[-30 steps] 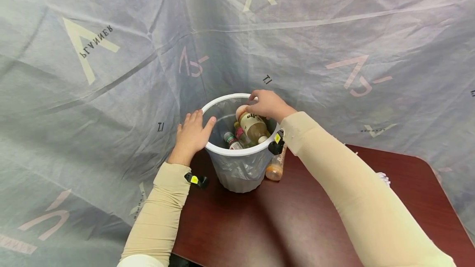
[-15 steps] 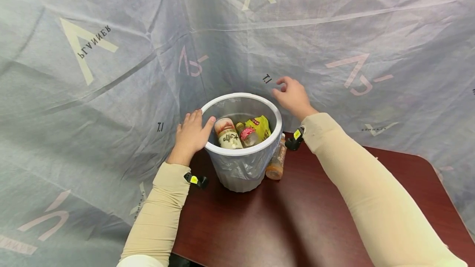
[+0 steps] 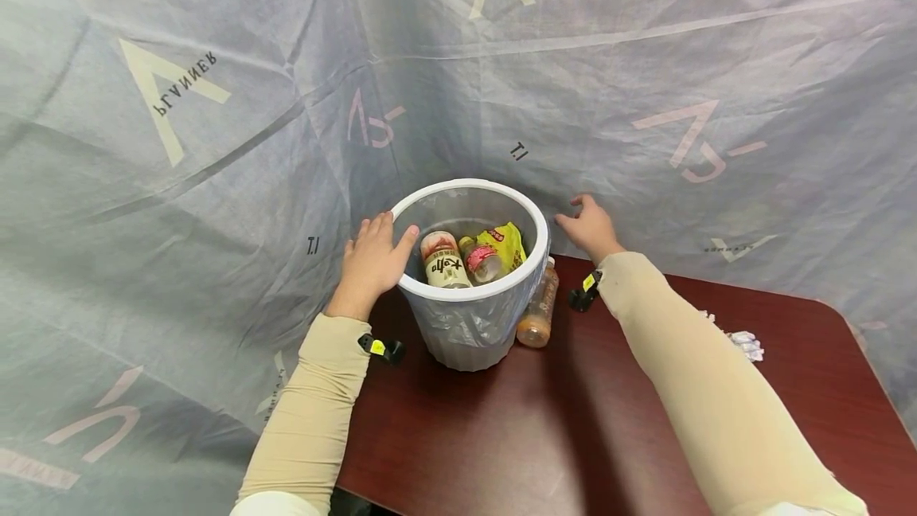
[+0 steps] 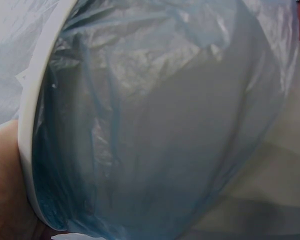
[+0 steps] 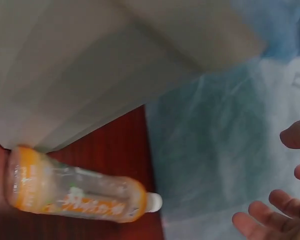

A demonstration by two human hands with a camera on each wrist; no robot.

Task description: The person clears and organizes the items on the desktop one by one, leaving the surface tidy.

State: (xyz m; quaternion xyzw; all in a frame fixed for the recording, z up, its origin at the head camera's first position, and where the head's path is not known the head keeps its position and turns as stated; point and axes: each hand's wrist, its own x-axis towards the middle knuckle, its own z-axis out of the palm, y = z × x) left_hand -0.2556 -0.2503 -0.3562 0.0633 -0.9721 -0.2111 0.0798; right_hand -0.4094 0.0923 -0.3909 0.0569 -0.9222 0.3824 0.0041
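A grey trash bin with a clear liner and a white rim (image 3: 469, 294) stands on the table. My left hand (image 3: 372, 265) rests on the left side of this rim, fingers straight and thumb apart from them. Inside the bin lie a cream-labelled bottle (image 3: 444, 263), a small bottle with a pink label (image 3: 484, 262) and a yellow wrapper (image 3: 509, 245). To the right of the bin, my right hand (image 3: 594, 228) hangs with loose, spread fingers and holds nothing. Below it, an orange-labelled plastic bottle (image 5: 90, 194) lies against the bin's base, its white cap toward the curtain.
Crumpled white paper (image 3: 747, 344) lies on the dark red table (image 3: 501, 428), partly behind the right forearm. A grey printed curtain (image 3: 645, 62) hangs close behind the bin and along its left side.
My right hand let go of the cream-labelled bottle, which dropped among the things in the bin. It then moved right and down, beside the bin. The left hand stayed on the rim.
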